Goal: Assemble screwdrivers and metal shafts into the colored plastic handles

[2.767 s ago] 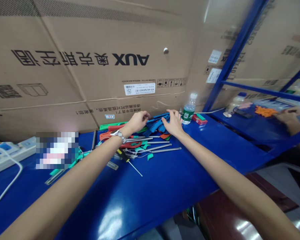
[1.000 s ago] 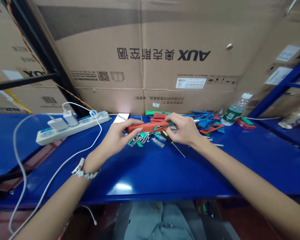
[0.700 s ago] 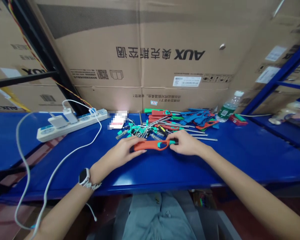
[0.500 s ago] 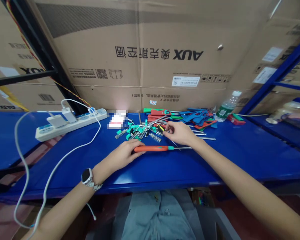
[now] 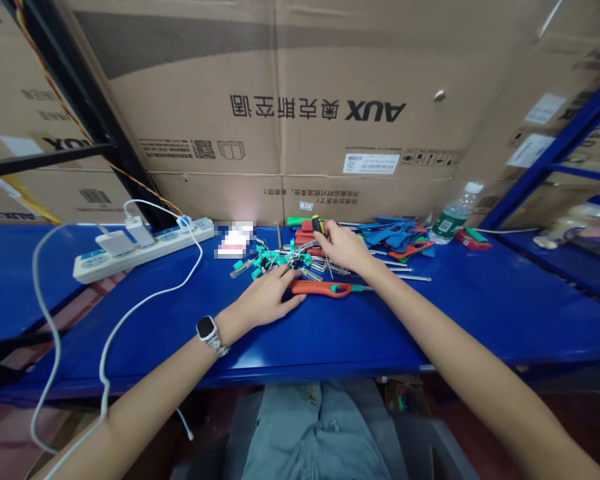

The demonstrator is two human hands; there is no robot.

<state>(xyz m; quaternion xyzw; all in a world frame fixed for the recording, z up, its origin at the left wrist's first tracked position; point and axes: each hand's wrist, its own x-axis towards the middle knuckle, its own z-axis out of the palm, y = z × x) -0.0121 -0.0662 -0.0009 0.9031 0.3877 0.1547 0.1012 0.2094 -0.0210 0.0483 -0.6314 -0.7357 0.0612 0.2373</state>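
My right hand (image 5: 343, 247) is closed round a black and yellow screwdriver (image 5: 319, 225), whose thin shaft points down over the small parts. An orange lighter (image 5: 320, 288) with a teal trigger lies flat on the blue table (image 5: 360, 340). My left hand (image 5: 265, 297) is at the lighter's left end, fingers apart, its fingertips reaching to the pile of green and clear parts (image 5: 265, 257). Behind my right hand are red lighter bodies (image 5: 307, 225). Blue pieces (image 5: 393, 232) and an orange-red one (image 5: 410, 250) are heaped to the right.
A white power strip (image 5: 130, 253) with chargers and cables sits at the left. A water bottle (image 5: 455, 217) stands at the back right beside a red and green item (image 5: 474, 239). Metal rods (image 5: 410, 277) lie right of centre. Cardboard (image 5: 290, 67) rises behind.
My left hand has let go of the orange lighter and moved right and up to the small parts. The lighter has turned to show its trigger side. My right hand has lifted the screwdriver upright.
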